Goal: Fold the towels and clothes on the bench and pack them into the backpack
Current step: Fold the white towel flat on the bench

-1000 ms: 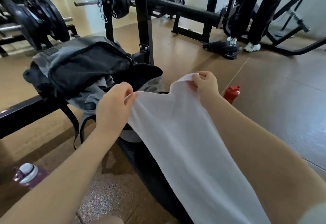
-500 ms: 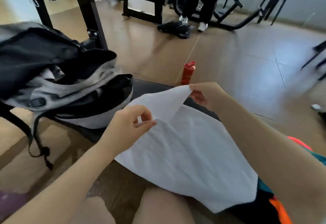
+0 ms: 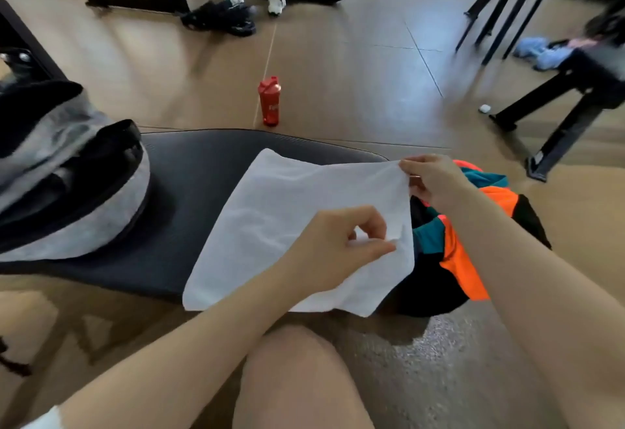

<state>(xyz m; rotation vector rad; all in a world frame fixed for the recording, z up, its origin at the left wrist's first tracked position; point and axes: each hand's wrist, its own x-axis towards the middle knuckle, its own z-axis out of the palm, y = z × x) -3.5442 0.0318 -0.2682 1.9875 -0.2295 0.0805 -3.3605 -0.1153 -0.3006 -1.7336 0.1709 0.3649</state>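
The left hand [image 3: 333, 249] reaches in from the lower left with its fingers curled, thumb and forefinger pinching the near right part of a thin white cloth towel [image 3: 287, 225]. The right hand [image 3: 433, 180] comes in from the right, wrist bent, and pinches the towel's far right corner between thumb and fingertips, lifting that edge slightly. The rest of the towel lies flat and faintly creased across the dark padded bench [image 3: 189, 171], its near edge hanging just over the bench's front edge and its far left corner resting on the pad. A bare strip of bench pad lies between the towel and the grey and black fabric backpack [image 3: 74, 185], which sits open-mouthed at the bench's left end. Just right of the towel, partly under the right forearm, lies a bunched garment in orange, teal and black [image 3: 473, 246]. Beyond the bench a red plastic bottle [image 3: 270, 101] stands upright on the glossy brown floor [image 3: 355, 73], with bare floor around it.
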